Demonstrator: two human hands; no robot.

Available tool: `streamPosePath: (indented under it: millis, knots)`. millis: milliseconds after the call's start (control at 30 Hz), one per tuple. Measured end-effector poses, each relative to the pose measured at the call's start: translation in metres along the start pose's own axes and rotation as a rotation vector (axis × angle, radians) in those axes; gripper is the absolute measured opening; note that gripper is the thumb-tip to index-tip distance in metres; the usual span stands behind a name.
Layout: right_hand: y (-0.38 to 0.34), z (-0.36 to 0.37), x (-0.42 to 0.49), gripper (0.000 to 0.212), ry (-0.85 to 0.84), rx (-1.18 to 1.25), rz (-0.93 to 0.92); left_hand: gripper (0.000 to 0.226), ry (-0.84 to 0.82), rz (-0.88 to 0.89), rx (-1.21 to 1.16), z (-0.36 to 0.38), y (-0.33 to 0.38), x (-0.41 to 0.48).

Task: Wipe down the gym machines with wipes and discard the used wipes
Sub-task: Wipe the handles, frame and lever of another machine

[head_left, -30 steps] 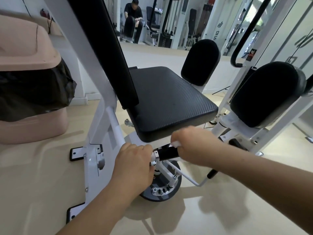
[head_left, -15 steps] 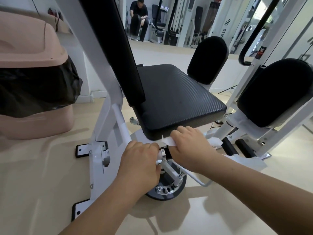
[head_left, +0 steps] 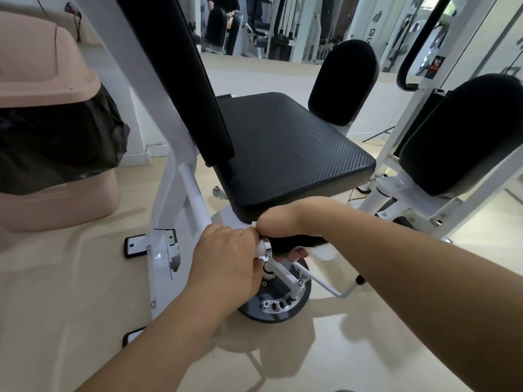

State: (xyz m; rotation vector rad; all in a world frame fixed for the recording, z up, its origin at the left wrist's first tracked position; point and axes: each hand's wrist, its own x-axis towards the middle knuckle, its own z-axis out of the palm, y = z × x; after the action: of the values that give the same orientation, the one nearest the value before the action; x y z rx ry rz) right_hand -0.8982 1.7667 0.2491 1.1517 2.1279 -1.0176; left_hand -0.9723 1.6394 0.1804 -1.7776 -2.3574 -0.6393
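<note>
A white gym machine with a black textured seat (head_left: pixel 288 148) and black back pad (head_left: pixel 181 75) fills the middle. Below the seat's front edge a black handle grip (head_left: pixel 294 242) sticks out from a white bar. My left hand (head_left: pixel 226 258) is closed around the white bar just left of the chrome collar. My right hand (head_left: pixel 285 222) wraps over the black grip, palm turned, with a white wipe (head_left: pixel 322 251) held against it; bits of the wipe show at the knuckles and under the fingers.
A pink bin (head_left: pixel 48 114) with a black liner stands at the left on the beige floor. Two black leg pads (head_left: pixel 343 80) (head_left: pixel 464 137) on white arms are at the right. A grey adjustment disc (head_left: pixel 278 298) and thin lever sit under the handle. A person sits far back.
My right hand has rotated around the black grip, now palm-up with fingers beneath it, the wipe still in it. The view has shifted closer. My left hand keeps its hold on the bar.
</note>
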Motion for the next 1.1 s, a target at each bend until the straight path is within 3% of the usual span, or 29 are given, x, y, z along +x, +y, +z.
streamPosePath:
  millis: [67,167,233,267,367,500,600,700,800,867,967,1033,1100]
  knots:
    - [0.001,0.004,-0.002,0.035,0.09,-0.115,-0.06,0.013,0.01,0.01,0.0,0.001,-0.001,-0.001]
    - [0.022,0.022,-0.014,0.031,0.563,-0.578,-0.256,0.015,0.016,0.035,-0.009,0.003,-0.003,-0.002]
    - [0.047,0.033,-0.023,0.019,0.823,-0.672,-0.421,0.016,0.012,0.035,0.001,0.005,-0.004,-0.002]
    - [0.059,0.036,-0.025,0.013,0.896,-0.741,-0.5,0.019,0.017,0.038,0.002,0.005,-0.005,-0.001]
    - [0.081,0.04,-0.029,0.027,1.039,-0.813,-0.532,0.024,0.016,0.05,-0.002,0.006,-0.006,-0.002]
    - [0.07,0.028,-0.039,0.024,1.052,-0.744,-0.283,0.027,0.031,0.042,-0.02,0.008,-0.004,-0.002]
    - [0.051,-0.009,-0.032,0.028,1.066,-0.59,-0.256,0.029,0.031,0.037,-0.014,0.007,-0.003,-0.002]
    - [0.029,-0.014,-0.025,0.028,1.132,-0.486,-0.308,0.033,0.004,0.046,0.023,0.007,-0.002,0.0]
    - [0.03,0.03,-0.024,0.016,0.885,-0.381,-0.447,0.029,-0.003,0.035,0.007,0.008,-0.004,0.0]
    - [0.045,0.048,-0.025,0.013,0.846,-0.546,-0.536,0.014,-0.002,0.031,-0.017,0.009,-0.007,-0.002]
    - [0.057,0.049,-0.023,0.027,0.916,-0.744,-0.54,0.013,0.01,0.048,-0.048,0.008,-0.008,-0.003]
    - [0.049,0.046,-0.025,0.029,0.924,-0.734,-0.502,0.014,0.015,0.066,-0.061,0.006,-0.009,-0.003]
    - [0.034,0.033,-0.02,0.035,0.77,-0.725,-0.359,0.014,0.031,0.076,-0.067,0.006,-0.01,-0.003]
